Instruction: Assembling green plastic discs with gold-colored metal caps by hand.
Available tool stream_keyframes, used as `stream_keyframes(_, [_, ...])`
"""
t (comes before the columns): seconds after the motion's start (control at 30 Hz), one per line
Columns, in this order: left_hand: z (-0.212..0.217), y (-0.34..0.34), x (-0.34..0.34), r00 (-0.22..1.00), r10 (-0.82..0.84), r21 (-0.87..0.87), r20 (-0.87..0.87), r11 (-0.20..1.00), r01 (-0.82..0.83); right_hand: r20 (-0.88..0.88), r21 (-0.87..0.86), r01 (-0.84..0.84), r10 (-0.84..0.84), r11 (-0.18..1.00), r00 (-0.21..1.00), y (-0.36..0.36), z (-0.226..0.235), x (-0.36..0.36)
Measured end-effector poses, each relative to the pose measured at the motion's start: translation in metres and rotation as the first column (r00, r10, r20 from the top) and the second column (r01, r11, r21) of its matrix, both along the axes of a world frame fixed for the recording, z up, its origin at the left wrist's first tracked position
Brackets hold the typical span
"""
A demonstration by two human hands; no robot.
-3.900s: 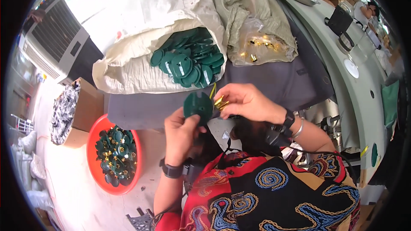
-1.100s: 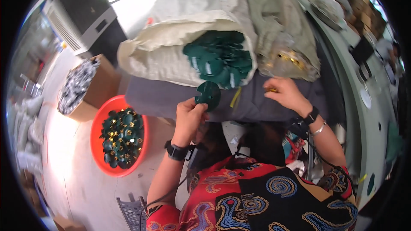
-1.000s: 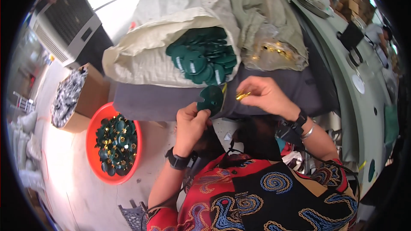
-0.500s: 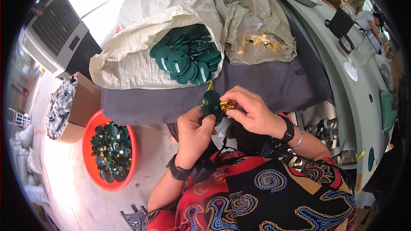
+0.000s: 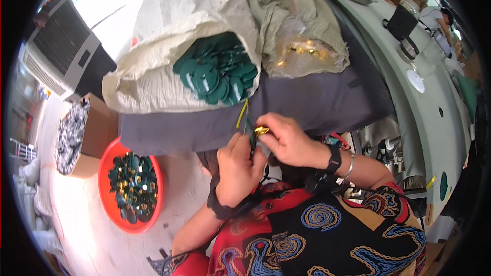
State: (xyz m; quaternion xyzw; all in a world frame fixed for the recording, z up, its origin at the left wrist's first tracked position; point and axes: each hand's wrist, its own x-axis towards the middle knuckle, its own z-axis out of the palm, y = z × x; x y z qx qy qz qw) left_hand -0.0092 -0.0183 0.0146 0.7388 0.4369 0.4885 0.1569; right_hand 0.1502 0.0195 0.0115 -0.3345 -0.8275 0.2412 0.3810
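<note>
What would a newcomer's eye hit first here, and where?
Likely the red tub at lower left, heaped with green-and-gold pieces, and the bold patterned shirt along the bottom. Then the pale sack of green discs, upper center. Mid-frame, the right hand pinches a gold piece beside a green disc in the left hand.

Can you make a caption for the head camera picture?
Left hand holds a green disc edge-on; right hand pinches a gold piece beside it.

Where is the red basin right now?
The red basin is at the left of the head view, on the floor beside the cardboard box, left of the left hand.
</note>
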Motion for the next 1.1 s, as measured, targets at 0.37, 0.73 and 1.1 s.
stream_keyframes(0.37, [-0.079, -0.034, -0.290, 0.798, 0.600, -0.065, -0.057, 0.795, -0.603, 0.114, -0.010, 0.417, -0.413, 0.909, 0.903, 0.120, -0.007, 0.067])
stream_keyframes(0.73, [-0.073, 0.015, -0.280, 0.669, 0.724, -0.157, -0.168, 0.650, -0.744, 0.464, 0.186, 0.349, -0.395, 0.919, 0.793, 0.205, -0.048, 0.095])
stream_keyframes(1.1, [-0.048, 0.192, -0.135, 0.888, 0.415, -0.204, -0.197, 0.869, -0.452, 0.569, 0.362, 0.178, -0.369, 0.915, 0.735, 0.176, -0.046, 0.075])
